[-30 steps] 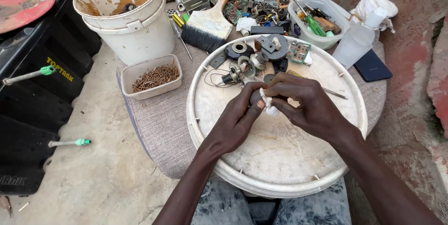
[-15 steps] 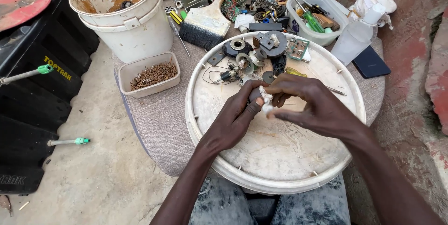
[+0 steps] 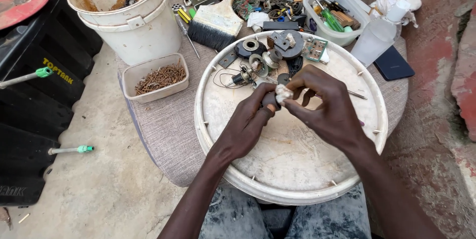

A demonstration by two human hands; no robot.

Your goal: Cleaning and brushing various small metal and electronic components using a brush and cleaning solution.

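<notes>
Above a round white tray [image 3: 342,179] on the person's lap, the left hand [image 3: 248,122] pinches a small dark part [image 3: 270,99] while the right hand [image 3: 329,107] presses a white wad [image 3: 283,92] against it with closed fingertips. A slip could drop the part among the loose metal pieces [image 3: 270,58] just beyond, or roll it off the rim toward the tub of nails [image 3: 158,78].

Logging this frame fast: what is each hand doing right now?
Left hand: fingers closed on a small dark part.
Right hand: fingers pinching a small white wad against that part.
</notes>
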